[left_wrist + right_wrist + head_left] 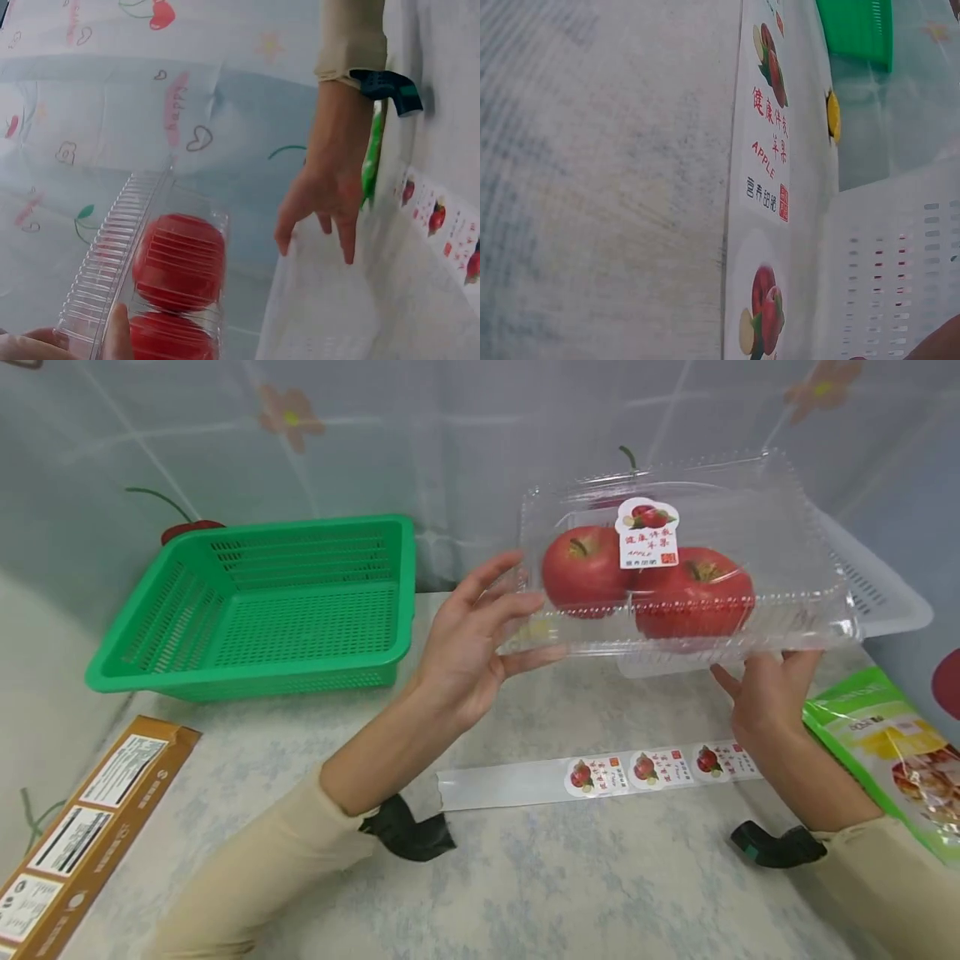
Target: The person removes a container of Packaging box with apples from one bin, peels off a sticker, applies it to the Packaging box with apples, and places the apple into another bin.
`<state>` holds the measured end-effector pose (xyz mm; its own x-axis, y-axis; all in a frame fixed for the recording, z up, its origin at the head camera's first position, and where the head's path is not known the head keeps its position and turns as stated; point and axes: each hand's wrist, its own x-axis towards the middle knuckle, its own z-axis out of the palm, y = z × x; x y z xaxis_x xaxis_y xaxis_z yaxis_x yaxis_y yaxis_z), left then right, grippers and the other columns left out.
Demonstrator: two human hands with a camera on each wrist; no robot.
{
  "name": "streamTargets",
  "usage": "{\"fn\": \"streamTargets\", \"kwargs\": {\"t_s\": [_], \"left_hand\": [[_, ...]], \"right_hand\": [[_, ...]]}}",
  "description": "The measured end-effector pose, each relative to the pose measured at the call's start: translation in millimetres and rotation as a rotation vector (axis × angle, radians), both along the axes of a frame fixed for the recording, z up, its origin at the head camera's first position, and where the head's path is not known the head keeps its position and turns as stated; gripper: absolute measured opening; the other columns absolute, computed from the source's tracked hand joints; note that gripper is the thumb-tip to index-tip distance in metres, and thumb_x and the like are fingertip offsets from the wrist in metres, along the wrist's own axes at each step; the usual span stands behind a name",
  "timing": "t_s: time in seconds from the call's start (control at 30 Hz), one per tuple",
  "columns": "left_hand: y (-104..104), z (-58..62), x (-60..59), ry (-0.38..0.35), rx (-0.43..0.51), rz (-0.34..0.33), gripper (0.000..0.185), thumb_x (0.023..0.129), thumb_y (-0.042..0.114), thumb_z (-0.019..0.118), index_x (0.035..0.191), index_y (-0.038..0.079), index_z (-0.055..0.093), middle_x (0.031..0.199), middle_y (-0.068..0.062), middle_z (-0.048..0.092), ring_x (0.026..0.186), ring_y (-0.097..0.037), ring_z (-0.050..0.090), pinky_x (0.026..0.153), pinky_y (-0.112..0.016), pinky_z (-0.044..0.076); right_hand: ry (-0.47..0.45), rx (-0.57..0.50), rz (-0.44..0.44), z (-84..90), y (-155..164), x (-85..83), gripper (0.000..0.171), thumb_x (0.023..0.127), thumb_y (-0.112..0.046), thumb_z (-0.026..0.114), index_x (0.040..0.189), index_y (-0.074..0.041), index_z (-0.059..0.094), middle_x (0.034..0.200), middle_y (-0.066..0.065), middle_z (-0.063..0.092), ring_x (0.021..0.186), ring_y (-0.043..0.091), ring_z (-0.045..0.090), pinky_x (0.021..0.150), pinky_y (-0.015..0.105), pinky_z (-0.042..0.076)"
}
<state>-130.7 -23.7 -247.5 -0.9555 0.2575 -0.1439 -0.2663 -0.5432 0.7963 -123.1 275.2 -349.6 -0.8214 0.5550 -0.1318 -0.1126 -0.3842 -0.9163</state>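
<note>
My left hand (pixel 468 647) grips the left end of a clear plastic clamshell box (pixel 780 552), raised above the table. Two red apples (pixel 585 568) sit in its left and middle part, and an apple label (pixel 648 539) shows on the lid. Below the box's right end is my right hand (pixel 768 702), partly hidden by it in the head view. From the left wrist, the right hand (pixel 326 195) appears apart from the box, its fingers extended and spread beside a white basket (pixel 319 307). I cannot tell whether they touch the basket.
A strip of apple labels (pixel 510 783) lies across the table. A green basket (pixel 405 585) stands at back left, a long brown carton (pixel 93 827) at left. The white basket (pixel 903 602) and a green food bag (pixel 840 693) are at right. A patterned curtain hangs behind.
</note>
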Motion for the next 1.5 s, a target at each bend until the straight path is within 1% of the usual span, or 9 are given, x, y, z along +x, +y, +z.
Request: {"fn": "streamTargets", "kwargs": {"t_s": [0.07,0.2,0.33,0.57,0.73,0.9,1.17,1.33,1.5], "left_hand": [[15,0.8,-12.1,-0.018,0.004,0.023,0.041,0.092,-0.001,0.065,0.127,0.018,0.061,0.135,-0.002,0.048,0.121,-0.022,0.051,0.07,-0.049,0.058],[46,1.3,-34.0,-0.075,0.044,0.076,0.038,0.088,-0.003,0.069,0.117,0.021,0.065,0.128,-0.006,0.052,0.112,-0.019,0.055,0.069,-0.049,0.059],[81,1.1,-55.5,-0.151,0.074,0.152,0.035,0.085,-0.006,0.069,0.107,0.022,0.069,0.114,-0.004,0.059,0.103,-0.019,0.058,0.066,-0.049,0.059],[128,-4.5,-79.4,-0.191,-0.043,0.223,0.03,0.087,0.0,0.071,0.104,0.025,0.071,0.101,0.004,0.056,0.095,-0.023,0.062,0.064,-0.048,0.059],[145,-11.8,-80.4,-0.181,-0.119,0.243,0.033,0.087,-0.001,0.071,0.107,0.026,0.071,0.112,0.007,0.058,0.094,-0.021,0.064,0.062,-0.043,0.059],[158,-16.0,-72.2,-0.089,-0.371,0.239,0.039,0.087,0.001,0.071,0.115,0.029,0.071,0.111,0.01,0.059,0.09,-0.012,0.06,0.055,-0.032,0.058],[171,-22.3,-68.4,-0.061,-0.559,0.158,0.042,0.089,0.004,0.07,0.124,0.028,0.066,0.112,0.008,0.06,0.093,-0.012,0.059,0.054,-0.029,0.058],[175,-29.0,-70.0,-0.014,-0.695,0.06,0.046,0.087,0.01,0.074,0.129,0.025,0.06,0.114,0.006,0.053,0.101,-0.009,0.05,0.072,-0.026,0.055],[175,-31.1,-70.3,-0.008,-0.749,-0.003,0.056,0.084,0.022,0.078,0.134,0.025,0.054,0.12,0.003,0.043,0.107,-0.011,0.043,0.084,-0.029,0.047]], "right_hand": [[-0.02,0.079,0.012,0.9,0,0.4,0.068,0.093,-0.022,0.07,0.143,-0.039,0.027,0.142,-0.006,0.036,0.127,0.018,0.047,0.086,0.038,0.052],[-0.038,0.133,0.005,1.8,-1,0.6,0.069,0.096,-0.018,0.065,0.145,-0.042,0.022,0.143,-0.006,0.035,0.127,0.019,0.049,0.102,0.048,0.04],[-0.035,0.146,-0.012,1.9,-2,-1.0,0.07,0.095,-0.019,0.067,0.145,-0.042,0.023,0.142,-0.005,0.036,0.127,0.02,0.048,0.105,0.052,0.036],[-0.016,0.157,-0.015,-0.4,-7,0.6,0.066,0.096,-0.018,0.065,0.144,-0.041,0.025,0.142,-0.004,0.037,0.126,0.021,0.049,0.107,0.055,0.034],[-0.023,0.171,-0.019,0.2,-11,1.6,0.065,0.096,-0.019,0.065,0.144,-0.041,0.026,0.142,-0.004,0.037,0.127,0.022,0.049,0.106,0.054,0.036],[-0.047,0.175,-0.038,-2.7,-9,2.7,0.066,0.096,-0.02,0.065,0.145,-0.042,0.026,0.142,-0.003,0.033,0.128,0.025,0.048,0.102,0.051,0.042],[-0.009,0.195,-0.038,-34.0,18,-11.2,0.074,0.091,-0.025,0.073,0.144,-0.047,0.027,0.148,-0.002,0.031,0.131,0.026,0.046,0.081,0.039,0.055],[0.013,0.199,-0.029,-44.2,27,-15.4,0.076,0.09,-0.026,0.075,0.145,-0.047,0.027,0.148,-0.002,0.031,0.131,0.025,0.045,0.091,0.048,0.049],[-0.003,0.201,-0.044,-31.0,15,-8.9,0.075,0.09,-0.026,0.075,0.145,-0.046,0.027,0.148,-0.001,0.032,0.132,0.026,0.044,0.088,0.045,0.051]]}}
